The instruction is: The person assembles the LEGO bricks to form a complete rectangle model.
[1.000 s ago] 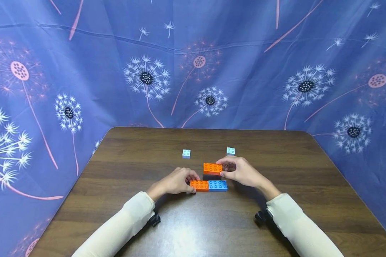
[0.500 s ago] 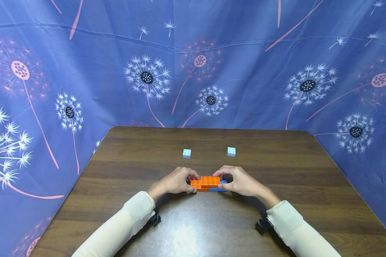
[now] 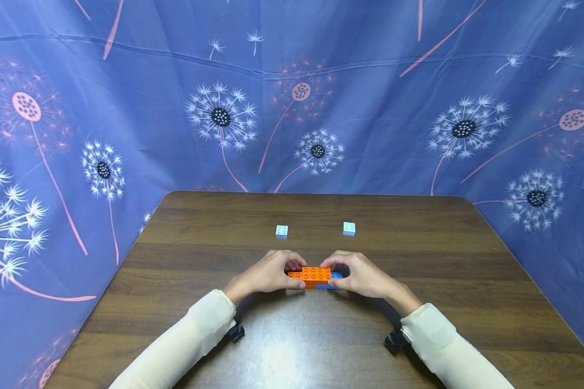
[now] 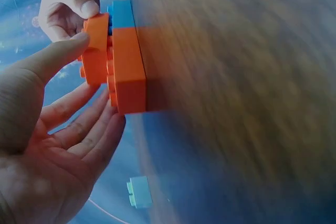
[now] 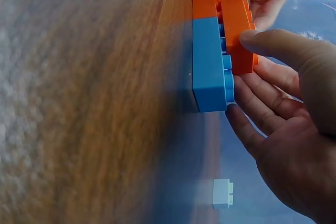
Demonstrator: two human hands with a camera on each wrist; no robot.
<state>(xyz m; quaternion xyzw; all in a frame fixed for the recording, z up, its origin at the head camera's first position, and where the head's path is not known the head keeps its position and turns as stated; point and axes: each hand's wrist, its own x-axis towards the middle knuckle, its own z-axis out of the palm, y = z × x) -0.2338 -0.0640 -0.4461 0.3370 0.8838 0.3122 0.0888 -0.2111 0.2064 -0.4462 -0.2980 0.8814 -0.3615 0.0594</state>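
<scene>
Left hand (image 3: 271, 273) and right hand (image 3: 363, 275) pinched the top brick (image 3: 316, 274), well off the far edge of the surface (image 3: 418, 232); it seemed light, rigid; its long sides suited gripping.

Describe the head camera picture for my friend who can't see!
A left hand and right hand pinch an upper orange brick over a lower orange brick and blue brick, end to end on a table. Two pale bricks sit beyond; flowery blue cloth hangs behind.
</scene>
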